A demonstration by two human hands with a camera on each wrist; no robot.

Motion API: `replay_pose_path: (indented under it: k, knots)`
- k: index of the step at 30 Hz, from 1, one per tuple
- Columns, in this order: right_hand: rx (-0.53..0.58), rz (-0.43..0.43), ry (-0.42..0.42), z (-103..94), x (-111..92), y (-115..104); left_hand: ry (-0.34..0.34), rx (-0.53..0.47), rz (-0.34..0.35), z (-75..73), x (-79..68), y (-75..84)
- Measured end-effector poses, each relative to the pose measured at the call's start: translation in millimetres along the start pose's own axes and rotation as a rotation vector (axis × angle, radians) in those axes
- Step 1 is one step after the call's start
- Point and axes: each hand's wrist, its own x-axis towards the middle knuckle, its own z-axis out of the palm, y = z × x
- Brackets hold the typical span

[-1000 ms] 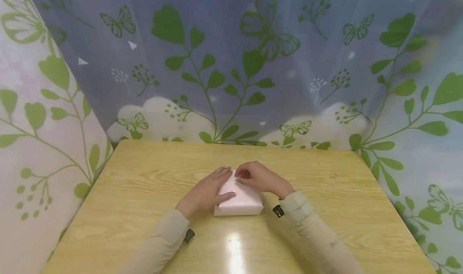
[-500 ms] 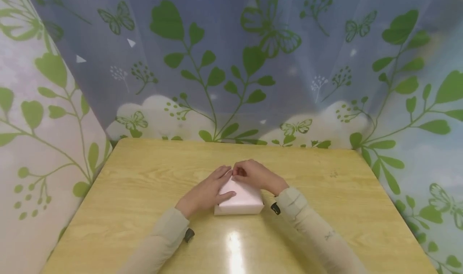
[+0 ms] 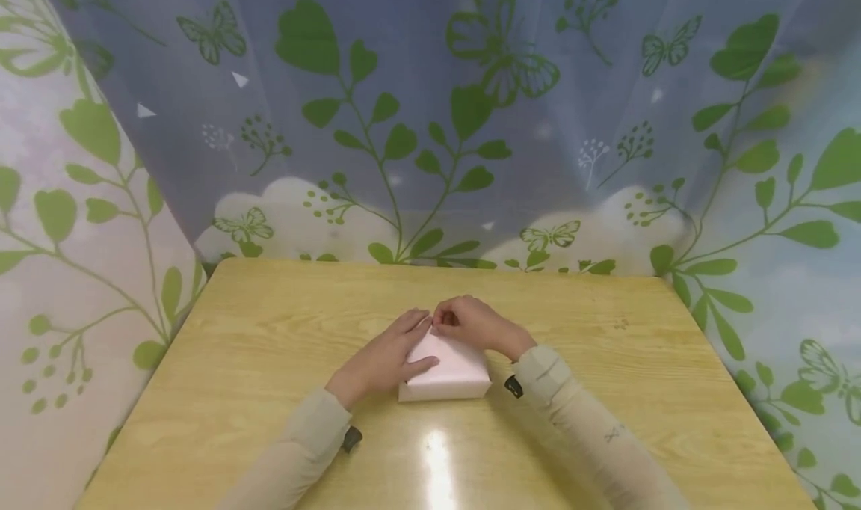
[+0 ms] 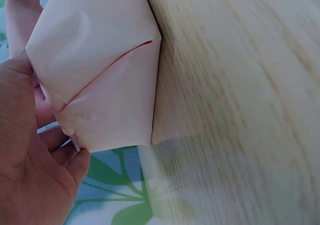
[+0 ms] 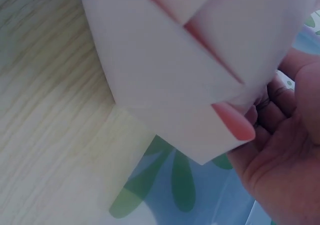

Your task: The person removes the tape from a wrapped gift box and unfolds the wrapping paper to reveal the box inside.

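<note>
A small box wrapped in pale pink paper [image 3: 452, 368] lies on the table in the head view. My left hand [image 3: 385, 351] rests on its left side and top, fingers stretched toward the far edge and thumb across the top. At the far edge, my right hand [image 3: 476, 324] has curled fingers, with thumb and forefinger pinching the paper close to the left fingertips. Slanted folds cross the wrapping paper [image 4: 115, 85] in the left wrist view. A loose paper flap [image 5: 232, 125] with a redder inner side sticks out beside the right fingers. The pinched spot itself is mostly hidden.
The wood-grain table [image 3: 303, 293] reaches back to a blue curtain [image 3: 417, 158] printed with green leaves and butterflies. Similar patterned cloth hangs at both sides. A bright light reflection [image 3: 437, 465] lies in front of the box.
My right hand has shifted slightly left toward the left fingertips, and its thumb and forefinger have come together at the box's far edge. The left hand and box have stayed in place.
</note>
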Motion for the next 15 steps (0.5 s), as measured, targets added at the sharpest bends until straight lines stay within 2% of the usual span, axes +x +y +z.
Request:
replay_pose_path:
  k: [15]
  knots:
    - [0.076,0.004,-0.003,0.7,2.1,5.8,0.012,0.002,0.006,1.1,-0.9,1.5]
